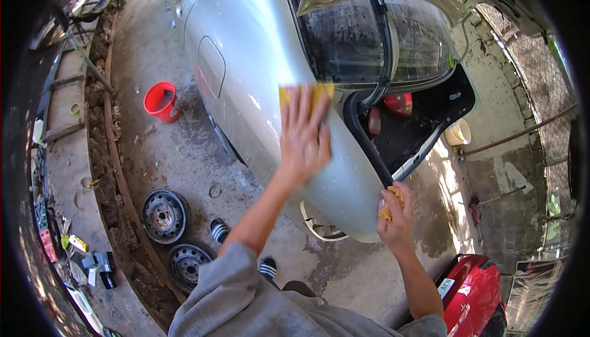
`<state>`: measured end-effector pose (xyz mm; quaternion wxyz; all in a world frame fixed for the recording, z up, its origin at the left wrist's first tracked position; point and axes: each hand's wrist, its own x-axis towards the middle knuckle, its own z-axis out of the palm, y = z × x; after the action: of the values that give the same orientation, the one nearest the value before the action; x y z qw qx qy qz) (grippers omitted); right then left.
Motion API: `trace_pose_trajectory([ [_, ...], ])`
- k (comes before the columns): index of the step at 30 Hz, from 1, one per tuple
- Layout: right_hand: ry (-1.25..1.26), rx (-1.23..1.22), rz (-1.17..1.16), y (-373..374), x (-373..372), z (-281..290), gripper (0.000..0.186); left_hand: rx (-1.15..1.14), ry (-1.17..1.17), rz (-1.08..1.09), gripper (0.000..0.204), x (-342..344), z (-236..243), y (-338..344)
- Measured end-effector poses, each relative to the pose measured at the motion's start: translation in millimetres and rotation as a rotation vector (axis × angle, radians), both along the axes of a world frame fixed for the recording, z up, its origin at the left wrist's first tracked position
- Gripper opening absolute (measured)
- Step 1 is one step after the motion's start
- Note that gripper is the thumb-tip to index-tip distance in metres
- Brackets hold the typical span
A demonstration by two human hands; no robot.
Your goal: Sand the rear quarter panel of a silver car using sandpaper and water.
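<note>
Well, looking down from my head, I have my left hand (304,140) spread flat, slightly blurred, its fingers over a yellow sheet (326,89) against the silver rear panel (353,171) of a car. That panel runs alongside the open trunk (430,112), where a red lamp-like piece (398,103) lies. My right hand (398,221) is curled around a crumpled orange cloth (385,214) at the panel's rear end, by the trunk's corner. Off to my left, a red bucket (162,114) stands on the concrete floor (153,158), and nearer me lie two wheels (165,216), just beside each other. To my lower right sits a red vehicle (476,294).
</note>
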<state>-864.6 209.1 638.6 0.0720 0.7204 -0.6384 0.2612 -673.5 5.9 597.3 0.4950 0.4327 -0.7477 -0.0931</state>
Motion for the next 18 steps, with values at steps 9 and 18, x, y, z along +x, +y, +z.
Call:
trace_pose_trajectory([
  [9, -0.078, 0.030, 0.060, -2, -2, 9, 0.034, 0.057, 0.202, 0.167, 0.054, 0, -12, 6],
  [18, -0.040, 0.058, 0.061, -7, 1, 10, 0.030, 0.204, 0.432, 0.242, 0.056, 47, -71, -32],
])
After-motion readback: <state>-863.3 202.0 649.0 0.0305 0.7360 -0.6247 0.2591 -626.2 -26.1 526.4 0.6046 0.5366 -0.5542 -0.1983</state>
